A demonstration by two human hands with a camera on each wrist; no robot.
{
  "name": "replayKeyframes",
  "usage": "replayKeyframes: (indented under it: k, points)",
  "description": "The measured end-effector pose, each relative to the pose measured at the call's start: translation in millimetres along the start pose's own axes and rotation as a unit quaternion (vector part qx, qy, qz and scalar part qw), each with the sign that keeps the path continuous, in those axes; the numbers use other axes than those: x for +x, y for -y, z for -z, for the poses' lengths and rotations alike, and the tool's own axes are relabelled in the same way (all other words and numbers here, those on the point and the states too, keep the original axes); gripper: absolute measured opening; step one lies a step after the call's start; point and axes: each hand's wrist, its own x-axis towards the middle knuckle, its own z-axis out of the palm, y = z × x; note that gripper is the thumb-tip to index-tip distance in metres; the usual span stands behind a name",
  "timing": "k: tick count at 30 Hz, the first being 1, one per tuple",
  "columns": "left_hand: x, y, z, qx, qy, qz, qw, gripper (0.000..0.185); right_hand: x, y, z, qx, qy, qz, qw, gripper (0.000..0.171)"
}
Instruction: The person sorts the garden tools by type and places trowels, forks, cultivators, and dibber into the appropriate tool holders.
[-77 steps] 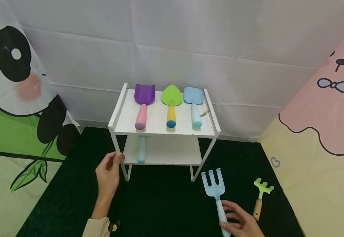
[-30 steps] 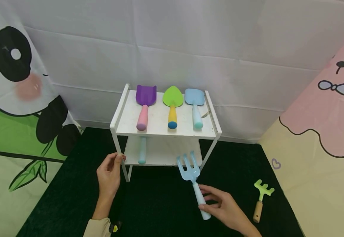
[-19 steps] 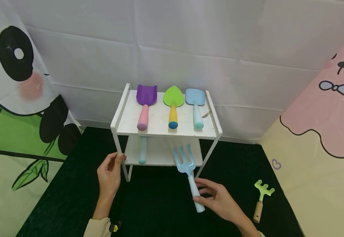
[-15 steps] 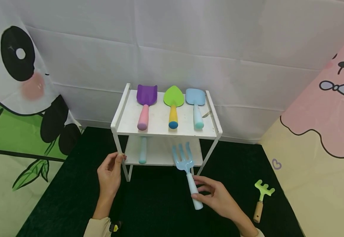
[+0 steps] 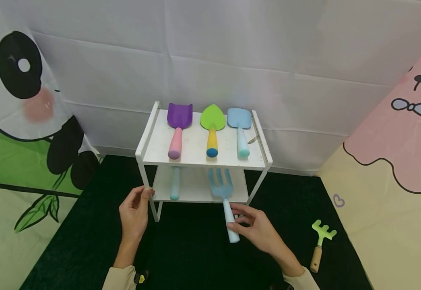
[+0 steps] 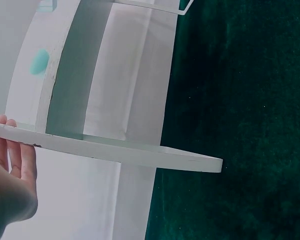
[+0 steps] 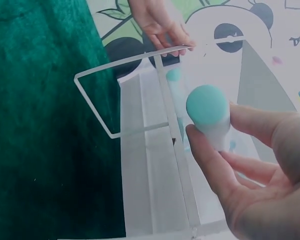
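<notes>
Two hands work at the white rack (image 5: 145, 139). My right hand (image 5: 255, 227) pinches the pale handle of the blue fork (image 5: 223, 197) near its round end, fingers curled around it. The fork's long axis points away from me: its tines already lie over the lower shelf (image 5: 196, 189), the handle sticks out toward my hand. My left hand (image 5: 133, 213) grips the front left leg (image 5: 149, 197) of the rack.

Right hand (image 5: 257, 231) grips blue fork (image 5: 222, 189), tines seemingly over lower shelf (image 5: 196, 189).
</notes>
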Motion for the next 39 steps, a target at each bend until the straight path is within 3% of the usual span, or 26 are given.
replayKeyframes:
  k: [15,39]
  points:
    - [0.5,2.6,-1.0,-0.004,0.000,-0.005,1.0000,0.024,32,6,-11,0.003,-0.052,-0.007,0.999,0.055]
    - [0.2,2.2,0.3,-0.005,-0.001,-0.009,0.9999,0.022,80,16,-24,0.028,-0.069,-0.046,0.996,0.054]
